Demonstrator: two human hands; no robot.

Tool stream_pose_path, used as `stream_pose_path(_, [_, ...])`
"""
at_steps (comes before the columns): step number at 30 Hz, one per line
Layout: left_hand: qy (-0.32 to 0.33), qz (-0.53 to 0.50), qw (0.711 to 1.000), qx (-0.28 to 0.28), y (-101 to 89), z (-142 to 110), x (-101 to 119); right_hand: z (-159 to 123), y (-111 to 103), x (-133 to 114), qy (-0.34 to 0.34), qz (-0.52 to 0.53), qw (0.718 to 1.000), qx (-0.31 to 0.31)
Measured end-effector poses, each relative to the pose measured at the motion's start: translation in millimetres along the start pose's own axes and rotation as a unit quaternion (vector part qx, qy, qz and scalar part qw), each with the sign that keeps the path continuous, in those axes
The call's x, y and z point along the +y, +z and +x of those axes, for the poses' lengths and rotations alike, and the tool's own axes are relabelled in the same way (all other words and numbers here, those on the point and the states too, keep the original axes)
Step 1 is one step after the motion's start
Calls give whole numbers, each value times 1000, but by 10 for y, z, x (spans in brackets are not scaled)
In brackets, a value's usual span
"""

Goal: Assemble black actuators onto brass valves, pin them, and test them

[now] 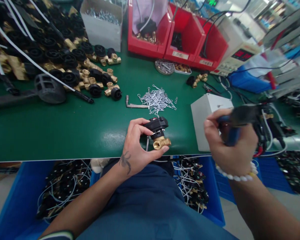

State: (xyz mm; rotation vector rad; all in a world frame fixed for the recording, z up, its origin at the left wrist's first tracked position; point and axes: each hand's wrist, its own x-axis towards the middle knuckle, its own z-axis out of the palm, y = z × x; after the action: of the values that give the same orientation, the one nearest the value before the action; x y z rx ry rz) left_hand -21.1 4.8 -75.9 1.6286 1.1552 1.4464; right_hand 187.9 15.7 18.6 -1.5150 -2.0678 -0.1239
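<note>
Little legible text. At 1 o'clock, the white label [180, 54] on the middle red bin [169, 56] carried handwriting; its start looked like "1.0", and the remaining characters were too blurred to read. At 2 o'clock, the right-hand red bin [218, 46] had another white label [205, 62], also marked, characters too small and soft to make out. Farther out at 2 o'clock, the beige instrument [233, 60] showed lit red digits on its dark display [242, 54]; values smeared, couldn't be read. At the top edge toward 1 o'clock, a green lit readout [211, 2] glowed in the background, its figures cut by the frame and likewise unreadable.
</note>
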Motion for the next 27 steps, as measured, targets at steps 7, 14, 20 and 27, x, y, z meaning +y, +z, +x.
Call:
stream_pose_path(7, [-6, 2, 1000, 1, 3, -3, -5, 32, -34, -41, -87, -41, 978, -183])
stream_pose_path(14, [-2, 8, 1000, 1, -4, 12, -2, -13, 46, -40, -80, -20, 992, -95])
stream_pose_path(20, [-5, 6, 1000, -5, -11, 21, 5, -22, 49, -10, -29, 17, 999, -5])
stream_pose_path(27, [-13, -8, 1000, 6, 1, 21, -2, -54, 95, -3, -104, -44, 981, -161])
